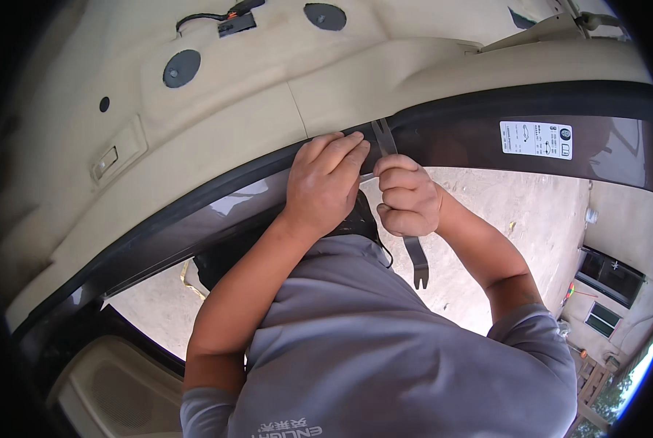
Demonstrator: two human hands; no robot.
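Note:
My right hand [408,196] is closed in a fist round the middle of a flat metal trim pry tool [416,255]. The tool's forked lower end sticks out below the fist. Its upper end meets the border between the beige headliner [356,91] and the black rubber door seal [217,168]. Close beside it, my left hand [325,181] lies over the seal and the dark painted door frame [443,142]. Its fingers are extended side by side, tips at the headliner's edge, with nothing seen in them.
Grey round pads [181,68] and a black connector with a wire [237,22] show on the headliner. A beige fitting [107,162] sits to the left. A white label [536,140] is stuck on the frame. Beyond the opening are pale ground [480,241] and a building [622,219].

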